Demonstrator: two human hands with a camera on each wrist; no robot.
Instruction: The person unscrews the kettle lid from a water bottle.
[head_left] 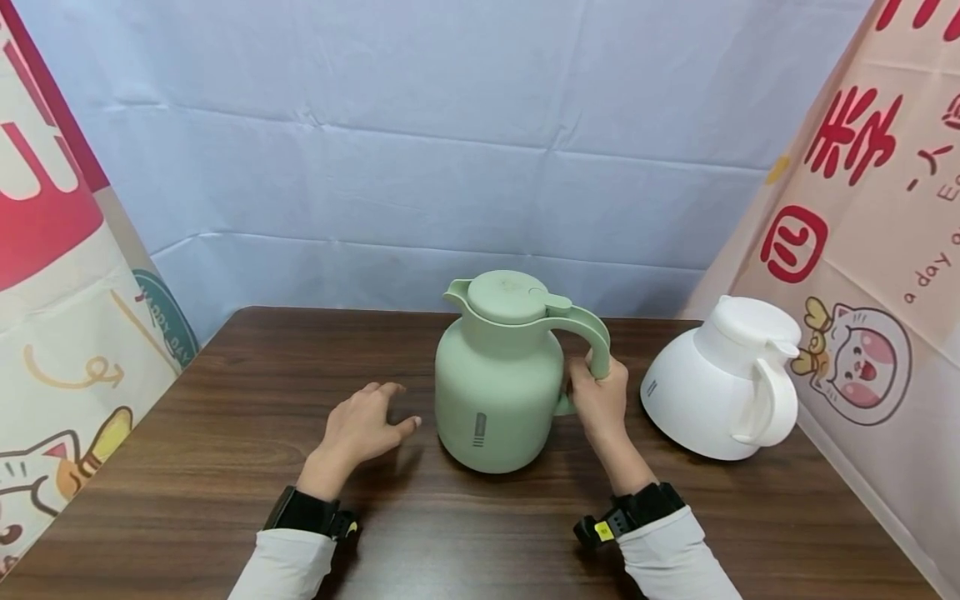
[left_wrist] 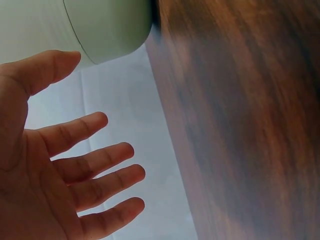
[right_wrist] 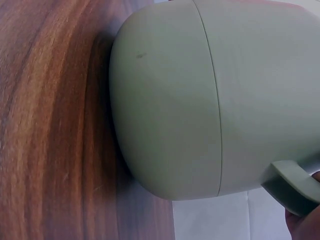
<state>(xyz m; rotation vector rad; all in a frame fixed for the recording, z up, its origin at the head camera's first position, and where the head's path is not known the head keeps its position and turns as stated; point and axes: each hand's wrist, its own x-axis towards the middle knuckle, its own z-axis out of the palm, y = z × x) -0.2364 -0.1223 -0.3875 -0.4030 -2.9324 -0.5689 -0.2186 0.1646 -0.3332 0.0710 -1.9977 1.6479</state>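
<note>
A pale green thermal jug (head_left: 498, 392) with a lid and a spout stands upright at the middle of the wooden table. Its spout points left and its handle (head_left: 588, 329) faces right. My right hand (head_left: 600, 392) grips that handle; in the right wrist view only a bit of the hand shows by the handle's lower end (right_wrist: 295, 185). To the left of the jug, my left hand (head_left: 367, 425) is held apart from it, fingers spread and holding nothing. The left wrist view shows the palm (left_wrist: 35, 185) and the jug's lower body (left_wrist: 110, 30) beyond the thumb.
A white jug (head_left: 705, 392) of rounder shape stands at the right of the table (head_left: 247, 400), its handle toward the right front. A pale blue cloth (head_left: 420, 150) hangs behind the table. Printed cloths hang at the left (head_left: 67, 350) and right (head_left: 885, 275).
</note>
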